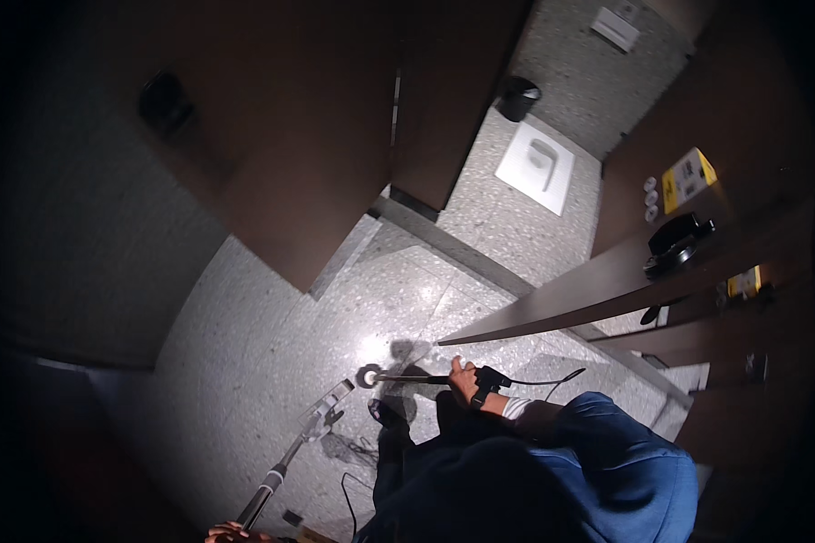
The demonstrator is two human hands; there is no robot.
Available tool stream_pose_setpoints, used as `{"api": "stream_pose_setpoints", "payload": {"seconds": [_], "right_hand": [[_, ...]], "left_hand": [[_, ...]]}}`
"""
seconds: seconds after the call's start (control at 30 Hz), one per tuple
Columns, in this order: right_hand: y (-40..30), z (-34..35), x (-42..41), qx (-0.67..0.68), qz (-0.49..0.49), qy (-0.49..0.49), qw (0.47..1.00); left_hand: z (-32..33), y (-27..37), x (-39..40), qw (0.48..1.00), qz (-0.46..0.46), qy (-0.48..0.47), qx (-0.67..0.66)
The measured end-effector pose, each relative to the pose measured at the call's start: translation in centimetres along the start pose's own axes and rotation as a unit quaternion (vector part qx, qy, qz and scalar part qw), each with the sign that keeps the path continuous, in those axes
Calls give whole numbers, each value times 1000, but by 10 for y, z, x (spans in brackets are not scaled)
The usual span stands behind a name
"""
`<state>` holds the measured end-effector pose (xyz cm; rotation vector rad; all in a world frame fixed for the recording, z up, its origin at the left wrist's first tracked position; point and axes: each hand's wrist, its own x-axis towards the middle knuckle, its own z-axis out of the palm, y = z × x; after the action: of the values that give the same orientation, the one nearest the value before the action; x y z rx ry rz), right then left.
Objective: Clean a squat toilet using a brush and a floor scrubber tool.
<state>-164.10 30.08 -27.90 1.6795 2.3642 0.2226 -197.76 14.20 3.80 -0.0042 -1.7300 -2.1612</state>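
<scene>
At the lower left edge, my left hand (234,533) grips a telescopic metal pole (261,492), only partly in view. The pole ends in a narrow, pale, flat cleaning head (322,407) low over the speckled floor (244,353). My right hand (463,383) is closed around a dark rod (414,379) that points left, towards that head. Its far tip is a round, pale end (371,376) with a dark rim; its exact kind is unclear. A black strapped device (489,381) with a cable sits at my right wrist. One dark shoe (378,410) shows below the rod.
A brown stall door (543,305) stands ajar close above my right hand. Behind a raised sill (455,241) lie a white squat toilet (536,166) and a black bin (518,98). A brown partition (299,203) stands ahead on the left. A black cable (346,495) trails on the floor.
</scene>
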Motion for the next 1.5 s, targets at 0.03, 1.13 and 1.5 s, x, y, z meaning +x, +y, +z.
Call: {"api": "stream_pose_setpoints", "payload": {"seconds": [0.03, 1.13, 1.5], "right_hand": [[6, -12, 6, 37, -5, -27, 999], [28, -14, 164, -215, 111, -12, 970], [16, -13, 82, -95, 226, -152, 957]], "left_hand": [[8, 0, 2, 999, -24, -41, -13], [156, -34, 139, 985, -76, -158, 0], [163, -62, 173, 817, -112, -533, -189]]}}
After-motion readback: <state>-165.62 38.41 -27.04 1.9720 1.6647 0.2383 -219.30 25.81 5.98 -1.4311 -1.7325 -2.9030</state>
